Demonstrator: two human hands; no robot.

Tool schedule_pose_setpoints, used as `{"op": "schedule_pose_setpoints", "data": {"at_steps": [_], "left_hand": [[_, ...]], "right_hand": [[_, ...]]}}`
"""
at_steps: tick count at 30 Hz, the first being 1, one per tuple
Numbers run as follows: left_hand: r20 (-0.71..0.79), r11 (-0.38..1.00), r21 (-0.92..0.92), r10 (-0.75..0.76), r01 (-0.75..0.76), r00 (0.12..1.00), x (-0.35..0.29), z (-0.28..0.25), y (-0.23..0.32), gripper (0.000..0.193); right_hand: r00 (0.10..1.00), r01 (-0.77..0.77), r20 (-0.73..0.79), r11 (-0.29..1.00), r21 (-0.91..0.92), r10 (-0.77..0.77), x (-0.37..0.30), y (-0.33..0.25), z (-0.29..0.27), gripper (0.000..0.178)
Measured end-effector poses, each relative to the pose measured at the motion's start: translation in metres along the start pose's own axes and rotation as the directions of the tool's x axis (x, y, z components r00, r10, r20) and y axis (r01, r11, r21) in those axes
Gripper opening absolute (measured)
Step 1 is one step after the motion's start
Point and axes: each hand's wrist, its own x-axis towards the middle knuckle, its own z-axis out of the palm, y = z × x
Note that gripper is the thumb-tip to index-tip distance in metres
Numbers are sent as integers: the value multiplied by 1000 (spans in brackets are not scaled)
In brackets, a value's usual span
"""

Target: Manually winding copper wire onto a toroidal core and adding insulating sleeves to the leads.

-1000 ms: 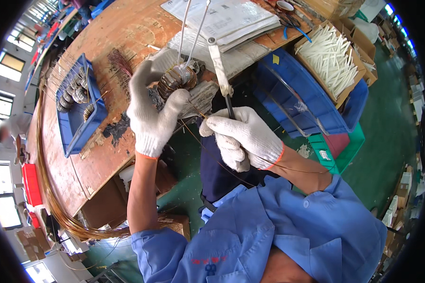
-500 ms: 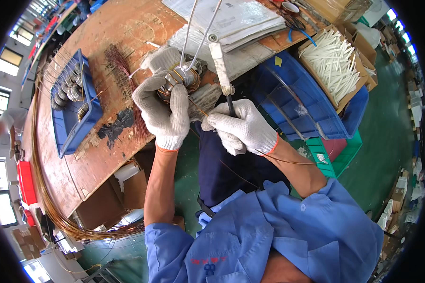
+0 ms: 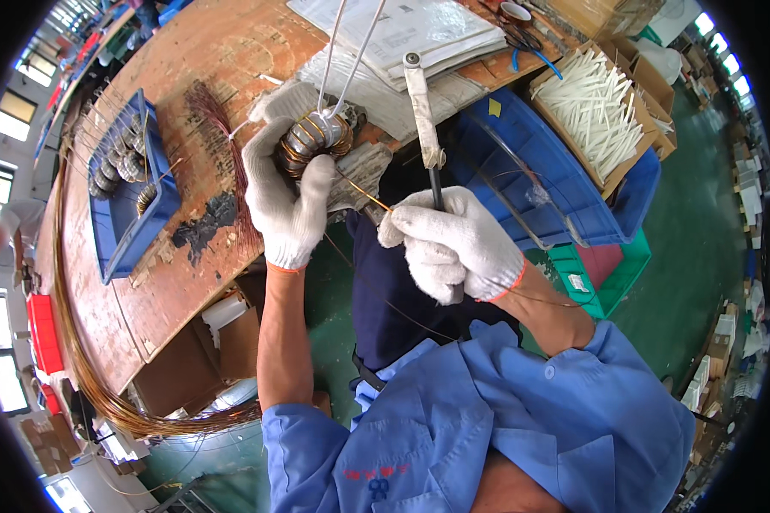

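head view: i see my left hand in a white knit glove (image 3: 287,201) raised over the worn wooden bench edge (image 3: 188,282), fingers wrapped tight around the ring-shaped copper-wound coil (image 3: 315,139). my right gloved hand (image 3: 453,244) is fisted around a thin tape-wrapped hand tool (image 3: 426,128), pointing up, beside a thin copper wire (image 3: 364,193).

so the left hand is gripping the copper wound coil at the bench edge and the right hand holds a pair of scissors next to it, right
Not quite. The left hand does grip the copper wound coil at the bench edge, but the right hand holds a long rod-like tool with a pale wrapped upper part, not scissors. The head view shows it.
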Motion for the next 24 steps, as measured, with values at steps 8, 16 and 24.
{"op": "schedule_pose_setpoints", "data": {"at_steps": [8,16,24], "left_hand": [[-97,998,-55,19,-24,995,2,3,-6,58],[-26,989,-127,-83,79,996,2,-5,7,47],[353,786,91,549,-612,758,15,-8,64,61]], "right_hand": [[1000,-14,10,999,-44,14,-3,-31,15,27],[1000,5,-26,972,-234,-12,-64,-33,52,28],[999,-29,-25,936,-350,21,-81,-49,65,30]]}}
